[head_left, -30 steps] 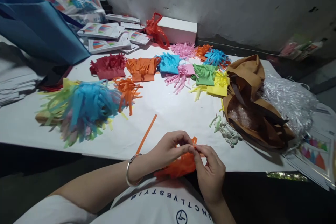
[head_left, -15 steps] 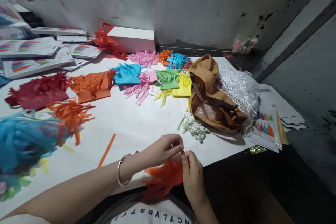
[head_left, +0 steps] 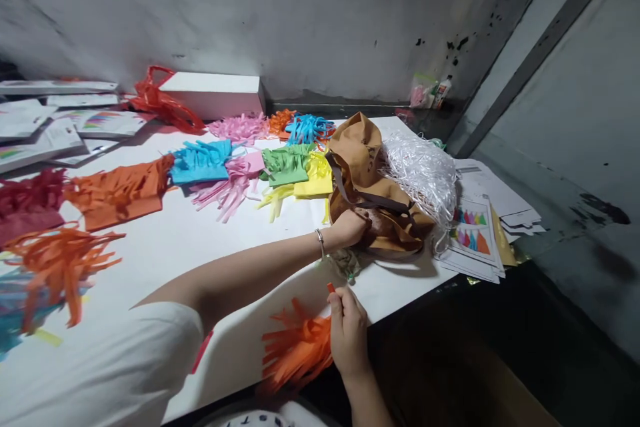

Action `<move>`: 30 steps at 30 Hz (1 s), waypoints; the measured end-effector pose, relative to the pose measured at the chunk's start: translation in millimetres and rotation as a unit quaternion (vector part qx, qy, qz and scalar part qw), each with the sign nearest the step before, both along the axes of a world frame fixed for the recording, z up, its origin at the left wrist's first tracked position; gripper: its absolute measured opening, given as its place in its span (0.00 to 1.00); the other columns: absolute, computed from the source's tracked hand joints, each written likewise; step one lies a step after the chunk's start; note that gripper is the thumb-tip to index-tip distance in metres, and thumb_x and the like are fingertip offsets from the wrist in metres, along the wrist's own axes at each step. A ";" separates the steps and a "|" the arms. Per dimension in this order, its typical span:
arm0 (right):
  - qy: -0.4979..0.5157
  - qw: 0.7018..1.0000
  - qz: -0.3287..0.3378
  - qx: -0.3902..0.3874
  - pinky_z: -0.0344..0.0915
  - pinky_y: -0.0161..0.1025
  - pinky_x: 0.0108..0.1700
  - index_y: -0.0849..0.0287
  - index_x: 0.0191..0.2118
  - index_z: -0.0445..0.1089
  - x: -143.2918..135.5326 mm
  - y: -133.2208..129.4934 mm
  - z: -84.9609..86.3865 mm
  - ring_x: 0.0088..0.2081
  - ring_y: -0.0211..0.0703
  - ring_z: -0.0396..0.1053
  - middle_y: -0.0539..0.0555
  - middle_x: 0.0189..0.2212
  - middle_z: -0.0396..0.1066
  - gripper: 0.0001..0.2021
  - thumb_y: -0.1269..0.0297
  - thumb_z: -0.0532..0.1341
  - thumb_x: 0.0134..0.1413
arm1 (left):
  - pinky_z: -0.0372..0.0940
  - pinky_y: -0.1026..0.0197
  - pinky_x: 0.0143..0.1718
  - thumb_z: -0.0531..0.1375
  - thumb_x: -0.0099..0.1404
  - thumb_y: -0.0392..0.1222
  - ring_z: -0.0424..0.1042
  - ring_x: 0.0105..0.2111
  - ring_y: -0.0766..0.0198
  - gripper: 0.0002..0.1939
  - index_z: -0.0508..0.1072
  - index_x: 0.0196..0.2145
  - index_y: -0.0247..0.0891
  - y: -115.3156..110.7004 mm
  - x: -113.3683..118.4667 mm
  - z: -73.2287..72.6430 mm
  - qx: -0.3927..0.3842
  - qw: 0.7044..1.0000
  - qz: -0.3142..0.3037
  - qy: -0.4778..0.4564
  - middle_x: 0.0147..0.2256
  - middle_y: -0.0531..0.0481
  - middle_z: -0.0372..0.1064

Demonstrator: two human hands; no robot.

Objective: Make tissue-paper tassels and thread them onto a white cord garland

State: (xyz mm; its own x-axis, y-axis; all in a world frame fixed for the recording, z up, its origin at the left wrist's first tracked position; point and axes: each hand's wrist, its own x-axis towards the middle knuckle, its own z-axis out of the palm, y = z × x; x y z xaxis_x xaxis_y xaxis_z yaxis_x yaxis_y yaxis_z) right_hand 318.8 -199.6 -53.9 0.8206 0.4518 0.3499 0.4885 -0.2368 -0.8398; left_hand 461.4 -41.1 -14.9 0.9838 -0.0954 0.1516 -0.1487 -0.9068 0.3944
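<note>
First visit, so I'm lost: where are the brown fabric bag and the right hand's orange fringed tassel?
Brown fabric bag (head_left: 367,172): head view, folded upper side.
Held orange fringed tassel (head_left: 303,347): head view, middle of its strips.

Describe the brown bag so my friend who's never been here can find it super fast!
Start at the white table by the grey wall and look toward its right end. The brown bag sits between yellow fringed paper and shiny whitish strands, with the left hand at it. Unlike those neighbours, it's plain brown and floppy, with dark straps.
</note>
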 end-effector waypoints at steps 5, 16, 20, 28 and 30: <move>0.003 1.000 0.008 0.000 0.60 0.33 0.32 0.55 0.32 0.63 0.5 1.0 -0.9 0.29 0.39 0.67 0.49 0.27 0.67 0.14 0.62 0.47 0.69 | 0.64 0.55 0.44 0.53 0.62 0.28 0.71 0.38 0.54 0.09 0.73 0.33 0.30 -5.3 -2.2 -5.1 0.019 1.000 0.000 0.000 0.36 0.37 0.73; 0.001 1.000 0.001 0.009 0.63 0.34 0.33 0.56 0.33 0.65 0.3 0.2 0.5 0.29 0.39 0.69 0.50 0.27 0.69 0.15 0.61 0.47 0.69 | 0.65 0.53 0.47 0.56 0.61 0.30 0.71 0.41 0.55 0.06 0.72 0.35 0.32 -7.0 -20.2 14.5 -0.187 0.982 0.023 0.000 0.38 0.39 0.72; -0.001 1.000 -0.007 0.012 0.64 0.34 0.32 0.56 0.32 0.67 2.5 -1.6 0.9 0.29 0.40 0.69 0.51 0.26 0.70 0.15 0.61 0.49 0.69 | 0.68 0.62 0.34 0.51 0.68 0.36 0.72 0.30 0.65 0.11 0.70 0.43 0.31 -0.3 -61.0 35.7 -0.333 0.942 0.027 0.025 0.33 0.45 0.72; -0.007 1.000 0.010 0.010 0.64 0.34 0.31 0.57 0.33 0.68 -1.9 -4.5 10.9 0.28 0.40 0.69 0.50 0.25 0.70 0.14 0.60 0.50 0.68 | 0.62 0.67 0.28 0.71 0.53 0.38 0.68 0.26 0.71 0.15 0.74 0.38 0.31 23.1 -192.3 57.5 -0.763 0.629 0.103 0.108 0.28 0.51 0.69; -0.025 0.999 0.035 0.011 0.62 0.33 0.31 0.56 0.32 0.66 -12.7 -1.6 26.4 0.26 0.38 0.66 0.48 0.24 0.66 0.13 0.62 0.51 0.68 | 0.62 0.66 0.28 0.72 0.52 0.37 0.68 0.25 0.71 0.16 0.74 0.38 0.31 21.0 -218.9 55.1 -0.780 0.605 0.134 0.080 0.28 0.52 0.69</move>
State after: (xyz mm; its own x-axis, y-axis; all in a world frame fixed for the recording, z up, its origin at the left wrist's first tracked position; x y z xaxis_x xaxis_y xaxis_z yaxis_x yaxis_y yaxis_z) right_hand 306.0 -201.2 -27.6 0.7682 0.4997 0.4003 0.5450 -0.1820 -0.8185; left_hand 242.6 -20.1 40.2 0.9460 0.2076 -0.2488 0.0753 0.6061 0.7918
